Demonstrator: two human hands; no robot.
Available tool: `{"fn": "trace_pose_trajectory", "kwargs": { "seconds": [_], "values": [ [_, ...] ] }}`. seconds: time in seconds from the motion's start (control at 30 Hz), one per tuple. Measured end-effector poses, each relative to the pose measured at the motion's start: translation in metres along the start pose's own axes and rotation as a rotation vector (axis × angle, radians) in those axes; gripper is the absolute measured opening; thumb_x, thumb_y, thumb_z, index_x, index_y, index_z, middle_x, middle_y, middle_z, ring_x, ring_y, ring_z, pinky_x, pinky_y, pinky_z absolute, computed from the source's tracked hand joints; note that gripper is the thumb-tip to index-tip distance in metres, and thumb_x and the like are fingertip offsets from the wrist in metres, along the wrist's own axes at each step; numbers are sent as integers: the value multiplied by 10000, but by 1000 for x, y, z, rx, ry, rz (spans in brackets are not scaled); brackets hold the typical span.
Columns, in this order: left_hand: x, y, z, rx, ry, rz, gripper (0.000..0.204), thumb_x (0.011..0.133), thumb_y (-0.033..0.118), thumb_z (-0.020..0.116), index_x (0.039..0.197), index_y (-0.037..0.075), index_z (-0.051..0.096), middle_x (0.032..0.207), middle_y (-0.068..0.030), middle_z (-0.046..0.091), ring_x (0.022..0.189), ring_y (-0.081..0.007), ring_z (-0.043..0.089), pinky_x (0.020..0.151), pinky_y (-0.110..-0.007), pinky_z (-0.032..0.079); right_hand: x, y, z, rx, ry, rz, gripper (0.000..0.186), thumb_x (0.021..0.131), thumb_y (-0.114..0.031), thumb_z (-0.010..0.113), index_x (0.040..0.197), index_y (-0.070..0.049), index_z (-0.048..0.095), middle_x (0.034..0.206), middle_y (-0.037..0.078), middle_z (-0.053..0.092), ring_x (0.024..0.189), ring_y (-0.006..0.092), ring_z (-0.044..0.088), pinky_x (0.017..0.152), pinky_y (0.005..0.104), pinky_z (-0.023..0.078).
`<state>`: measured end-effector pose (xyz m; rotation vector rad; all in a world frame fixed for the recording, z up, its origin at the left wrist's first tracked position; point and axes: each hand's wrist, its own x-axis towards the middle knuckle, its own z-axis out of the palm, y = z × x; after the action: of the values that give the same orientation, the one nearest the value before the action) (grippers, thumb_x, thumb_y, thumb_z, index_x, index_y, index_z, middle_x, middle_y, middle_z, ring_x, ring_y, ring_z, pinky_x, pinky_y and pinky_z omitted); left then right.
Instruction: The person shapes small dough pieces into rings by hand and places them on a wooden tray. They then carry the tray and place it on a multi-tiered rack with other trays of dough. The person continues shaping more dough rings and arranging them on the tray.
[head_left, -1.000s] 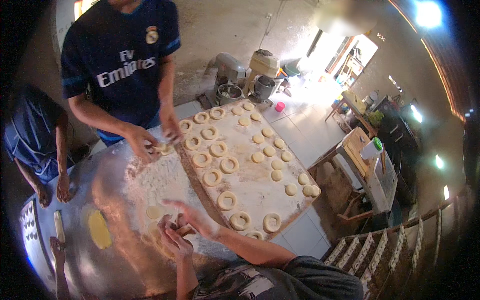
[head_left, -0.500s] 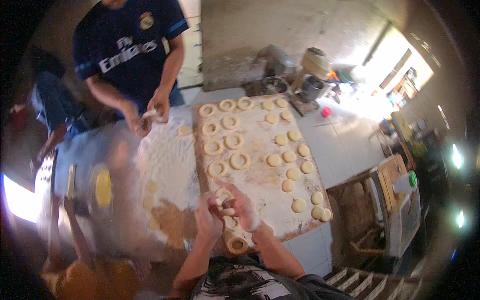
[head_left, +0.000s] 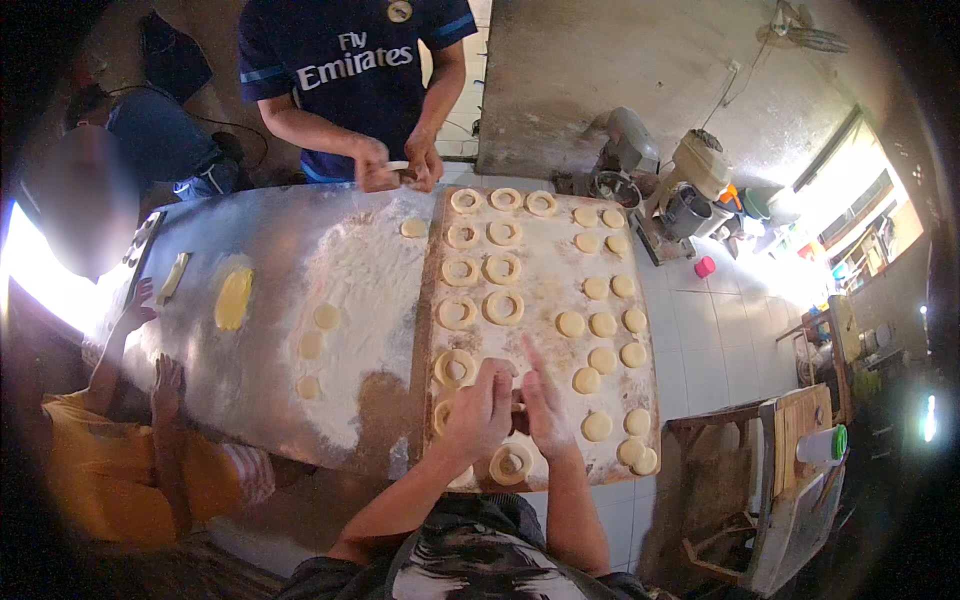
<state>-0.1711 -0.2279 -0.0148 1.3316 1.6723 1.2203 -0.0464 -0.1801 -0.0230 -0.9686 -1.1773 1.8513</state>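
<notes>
Currently your left hand (head_left: 478, 420) curls its fingers, your right hand's (head_left: 550, 425) stand partly straightened, grasp unclear, above the flour-dusted rectangular board (head_left: 540, 262). Pale ring-shaped dough pieces (head_left: 489, 308) lie beside them; floured room separates these from round dough discs (head_left: 603, 325) toward the right edge.

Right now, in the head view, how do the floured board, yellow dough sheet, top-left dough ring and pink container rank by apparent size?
Floured board
Yellow dough sheet
Top-left dough ring
Pink container; on the floor, farther off, so its true size is unsure.

Pale dough rings (head_left: 495, 464) flat on board (head_left: 548, 270)
</notes>
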Motion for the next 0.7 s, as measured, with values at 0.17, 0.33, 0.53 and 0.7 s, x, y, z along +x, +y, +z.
{"fn": "trace_pose_trajectory", "kwargs": {
  "seconds": [0.17, 0.33, 0.53, 0.7],
  "values": [
    [22, -11, 25, 223, 102, -29, 388, 1025, 299, 462, 1309, 35, 447, 1023, -315, 603, 968, -489, 616, 835, -574, 446, 17, 18, -24, -420, 180, 179, 784, 1004, -470, 503, 1524, 41, 214, 996, 193, 683, 917, 273, 663, 795, 398, 518],
    [26, -34, 11, 771, 101, 108, 539, 949, 346, 557, 1382, 48, 438, 1215, -274, 520, 1151, -427, 502, 942, -564, 350, 7, 28, -38, -1044, 258, 41, 877, 879, -393, 678, 1511, 30, 241, 944, 231, 672, 920, 396, 649, 836, 495, 507],
    [13, -35, 4, 775, -287, -11, 738, 795, 267, 711, 1443, 83, 410, 1347, -263, 450, 1279, -479, 426, 1074, -585, 307, -5, 45, -24, -1449, 253, -14, 822, 827, -275, 727, 1470, 46, 327, 1152, 192, 615, 1053, 418, 548, 875, 525, 478],
    [-7, -58, -43, 533, -124, -2, 675, 781, 157, 684, 1402, 62, 435, 1261, -286, 512, 1206, -483, 478, 1012, -532, 392, 9, 30, 35, -1352, 181, -138, 576, 806, -238, 712, 1298, 3, 534, 1035, 207, 656, 1011, 418, 594, 862, 507, 492]
  ]
}}
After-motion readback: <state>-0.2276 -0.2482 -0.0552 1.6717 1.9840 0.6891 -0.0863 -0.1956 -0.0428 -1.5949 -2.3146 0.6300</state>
